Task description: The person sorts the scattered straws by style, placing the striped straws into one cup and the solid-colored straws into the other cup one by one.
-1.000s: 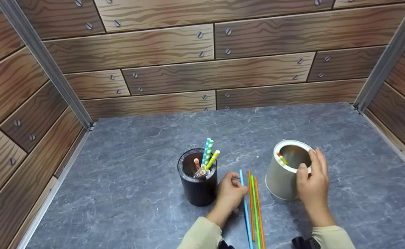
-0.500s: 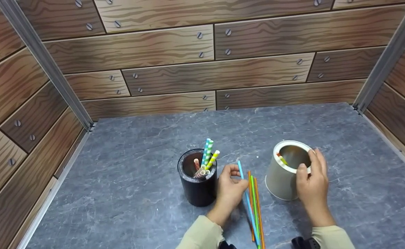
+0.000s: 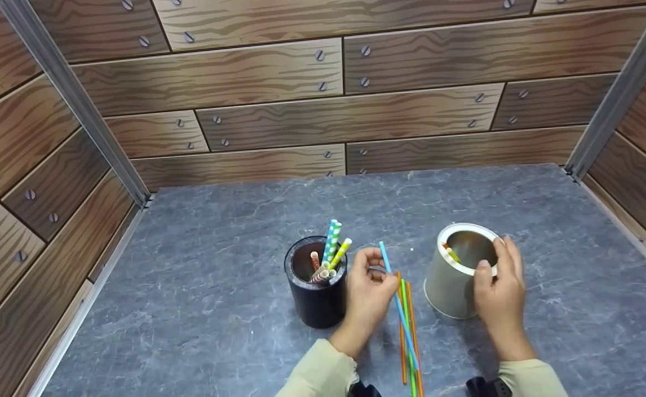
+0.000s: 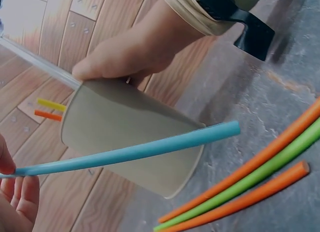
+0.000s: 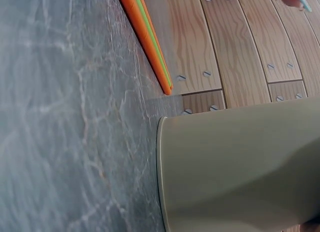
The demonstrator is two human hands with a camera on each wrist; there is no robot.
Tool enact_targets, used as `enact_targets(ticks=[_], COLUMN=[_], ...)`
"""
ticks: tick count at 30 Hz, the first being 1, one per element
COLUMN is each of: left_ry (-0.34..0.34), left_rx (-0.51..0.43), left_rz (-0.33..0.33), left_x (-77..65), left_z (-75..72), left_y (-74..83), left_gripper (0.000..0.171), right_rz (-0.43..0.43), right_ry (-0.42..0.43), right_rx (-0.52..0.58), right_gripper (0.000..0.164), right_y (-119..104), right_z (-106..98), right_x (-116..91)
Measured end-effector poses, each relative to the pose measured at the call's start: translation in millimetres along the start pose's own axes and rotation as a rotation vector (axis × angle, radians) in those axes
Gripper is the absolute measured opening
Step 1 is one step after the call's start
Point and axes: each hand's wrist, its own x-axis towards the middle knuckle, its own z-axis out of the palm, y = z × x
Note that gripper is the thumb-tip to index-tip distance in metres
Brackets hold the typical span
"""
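From the head, we see the left hand [image 3: 371,289] pinching a slim light-blue straw [image 3: 402,314] slantwise over two orange straws [image 3: 412,309] and a green straw [image 3: 405,300] on the grey marbled table [image 3: 212,309]; the right hand [image 3: 500,292] grips the rim of a pale grey cylindrical can [image 3: 447,289]. A black cylindrical holder [image 3: 320,306] of striped straws [image 3: 334,242] stands beside the left hand. From the left wrist, we see the straw crossing before the can; from the right wrist, the can's base on the table.

Pale beige sleeves [image 3: 318,370] end in seamed cuffs [image 4: 186,12], with angular black wrist gear [image 4: 255,37] worn either side.
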Motion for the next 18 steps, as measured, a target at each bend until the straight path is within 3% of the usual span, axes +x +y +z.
enact_targets(ticks=[11,18], left_ry=[-0.013,-0.026], left_rx=[-0.056,-0.087], left_rz=[0.118,0.236], left_x=[5.7,4.3], left_z=[3.6,5.0], left_y=[22.0,34.9], left_gripper=[0.034,0.036], right_rz=[-0.008,-0.012], right_ry=[0.001,0.005], right_rx=[0.002,0.000], right_gripper=[0.047,0.047], right_y=[0,1], right_z=[0,1], right_x=[1,0])
